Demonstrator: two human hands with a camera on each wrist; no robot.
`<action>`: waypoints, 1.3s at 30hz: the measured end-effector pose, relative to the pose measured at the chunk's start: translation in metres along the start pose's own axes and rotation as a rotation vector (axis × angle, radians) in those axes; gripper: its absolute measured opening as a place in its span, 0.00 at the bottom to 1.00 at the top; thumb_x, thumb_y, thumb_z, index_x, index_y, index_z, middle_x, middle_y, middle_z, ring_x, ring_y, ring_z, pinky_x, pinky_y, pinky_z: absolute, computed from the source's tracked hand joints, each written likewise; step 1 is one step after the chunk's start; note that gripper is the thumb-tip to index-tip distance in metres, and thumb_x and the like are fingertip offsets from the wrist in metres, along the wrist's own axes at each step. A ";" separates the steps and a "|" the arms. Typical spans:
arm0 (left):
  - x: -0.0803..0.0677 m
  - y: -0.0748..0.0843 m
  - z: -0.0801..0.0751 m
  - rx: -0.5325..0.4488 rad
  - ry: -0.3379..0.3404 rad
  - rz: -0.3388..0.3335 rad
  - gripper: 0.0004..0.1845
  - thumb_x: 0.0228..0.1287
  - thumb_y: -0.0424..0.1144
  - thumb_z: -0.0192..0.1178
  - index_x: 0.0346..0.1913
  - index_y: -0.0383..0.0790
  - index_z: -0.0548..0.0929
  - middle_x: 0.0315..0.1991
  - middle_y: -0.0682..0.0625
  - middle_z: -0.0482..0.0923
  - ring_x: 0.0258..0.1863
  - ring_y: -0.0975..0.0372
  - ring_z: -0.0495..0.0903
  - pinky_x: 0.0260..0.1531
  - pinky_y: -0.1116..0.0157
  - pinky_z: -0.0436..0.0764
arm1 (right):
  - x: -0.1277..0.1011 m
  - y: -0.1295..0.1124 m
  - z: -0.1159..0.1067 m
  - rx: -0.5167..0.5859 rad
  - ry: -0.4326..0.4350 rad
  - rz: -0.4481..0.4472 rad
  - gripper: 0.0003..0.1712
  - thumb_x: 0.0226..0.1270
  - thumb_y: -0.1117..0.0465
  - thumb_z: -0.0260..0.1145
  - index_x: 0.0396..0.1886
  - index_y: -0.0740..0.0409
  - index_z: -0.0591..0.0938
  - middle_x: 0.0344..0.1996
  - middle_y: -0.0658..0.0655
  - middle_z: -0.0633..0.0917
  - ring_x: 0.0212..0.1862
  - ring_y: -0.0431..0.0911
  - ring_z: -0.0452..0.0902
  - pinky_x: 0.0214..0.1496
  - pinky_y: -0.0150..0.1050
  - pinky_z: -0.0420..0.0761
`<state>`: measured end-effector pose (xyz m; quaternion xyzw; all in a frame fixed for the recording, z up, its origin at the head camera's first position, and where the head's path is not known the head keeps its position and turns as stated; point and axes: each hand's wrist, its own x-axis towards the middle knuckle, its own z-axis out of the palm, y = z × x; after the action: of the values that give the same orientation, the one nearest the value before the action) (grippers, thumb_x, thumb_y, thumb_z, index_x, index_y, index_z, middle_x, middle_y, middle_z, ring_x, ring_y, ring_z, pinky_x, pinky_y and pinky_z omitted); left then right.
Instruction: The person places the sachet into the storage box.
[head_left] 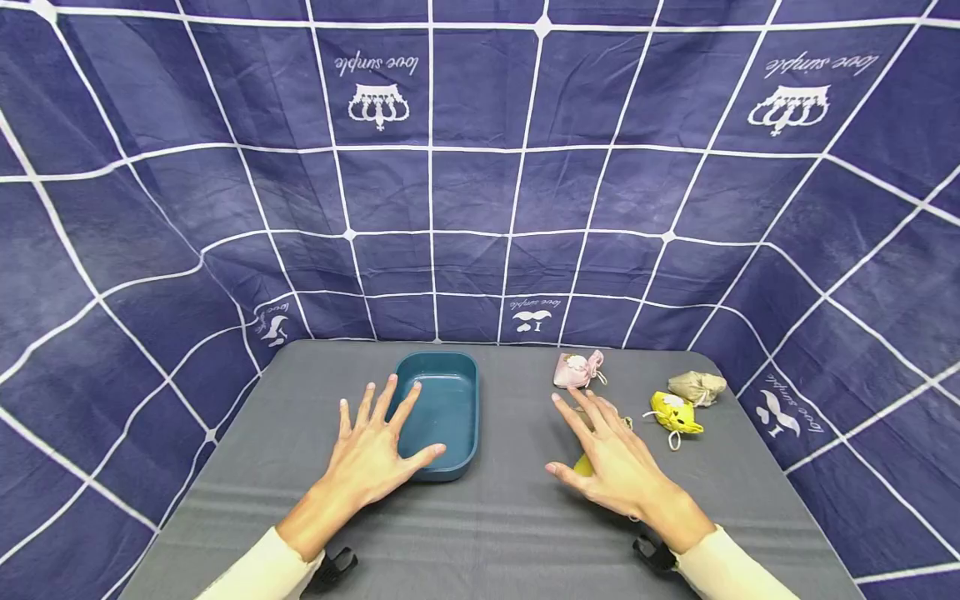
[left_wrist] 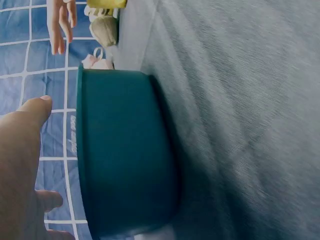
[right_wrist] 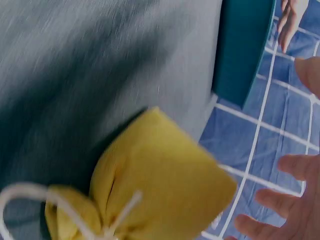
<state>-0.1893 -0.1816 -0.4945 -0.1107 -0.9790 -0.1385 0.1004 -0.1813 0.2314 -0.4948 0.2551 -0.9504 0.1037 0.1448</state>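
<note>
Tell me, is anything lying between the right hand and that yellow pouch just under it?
Nothing visible does. The right hand hovers with fingers spread over the yellow pouch, which lies on the grey table. The wrist view shows only open space between them. The other pouches lie farther off to the right.

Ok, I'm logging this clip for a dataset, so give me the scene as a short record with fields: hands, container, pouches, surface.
left hand: open, fingers spread, over the near left part of the teal tray
right hand: open, fingers spread, above a yellow drawstring pouch
container: teal tray, rectangular, nothing visible inside
other pouches: pink pouch, bright yellow pouch, beige pouch, all right of the tray
surface: grey table, blue checked cloth behind
</note>
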 end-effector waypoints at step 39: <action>-0.029 -0.041 0.002 -0.252 -0.145 -0.030 0.70 0.68 0.83 0.70 0.97 0.41 0.55 0.91 0.34 0.67 0.84 0.35 0.77 0.78 0.31 0.80 | 0.031 -0.078 0.029 0.152 -0.181 -0.119 0.49 0.85 0.34 0.73 0.96 0.42 0.67 0.92 0.56 0.68 0.85 0.57 0.78 0.68 0.57 0.94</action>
<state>-0.1716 -0.2247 -0.5135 -0.1177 -0.9600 -0.2536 0.0126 -0.1734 0.1436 -0.5022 0.3297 -0.9321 0.1432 0.0447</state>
